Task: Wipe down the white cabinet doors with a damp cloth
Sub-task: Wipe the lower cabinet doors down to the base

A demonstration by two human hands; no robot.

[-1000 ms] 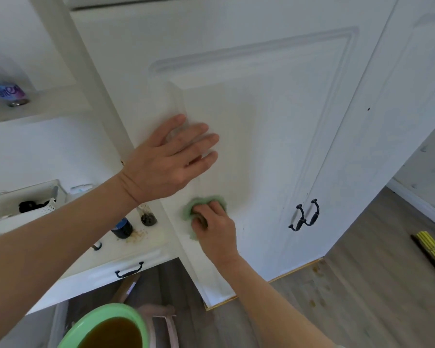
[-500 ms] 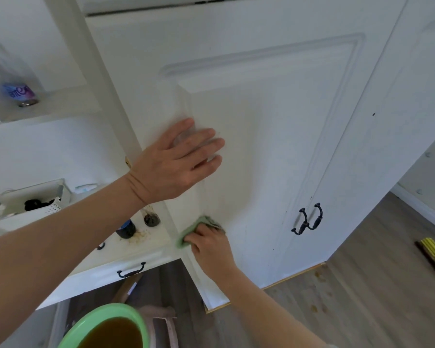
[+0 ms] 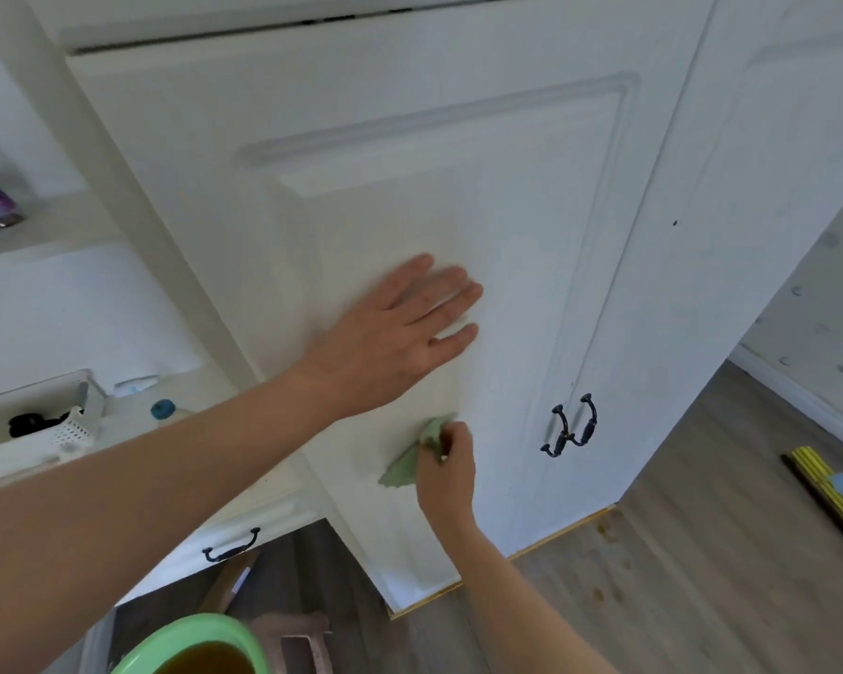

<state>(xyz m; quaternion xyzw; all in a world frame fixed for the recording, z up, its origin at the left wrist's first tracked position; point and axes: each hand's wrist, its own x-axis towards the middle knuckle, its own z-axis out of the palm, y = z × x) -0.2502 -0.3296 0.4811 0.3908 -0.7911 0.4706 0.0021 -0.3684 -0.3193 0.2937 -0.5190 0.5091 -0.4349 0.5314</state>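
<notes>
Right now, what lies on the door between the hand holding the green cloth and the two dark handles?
Nothing: in the head view, only bare white door panel and its moulded groove separate the right hand, gripping the green cloth, from the dark handles.

Head-worn view, close to the white panelled cabinet door (image 3: pixel 458 197).
The single wide-angle camera looks forward and steeply down along the door to the grey wood-plank floor (image 3: pixel 677 591).

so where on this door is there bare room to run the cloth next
Free: the raised panel above the left hand, up to its moulded top edge, and the strip between both hands and the door handles. Also the door's bottom, below the right hand gripping the cloth. Crowded: mid-panel, where the hands sit close together.
</notes>
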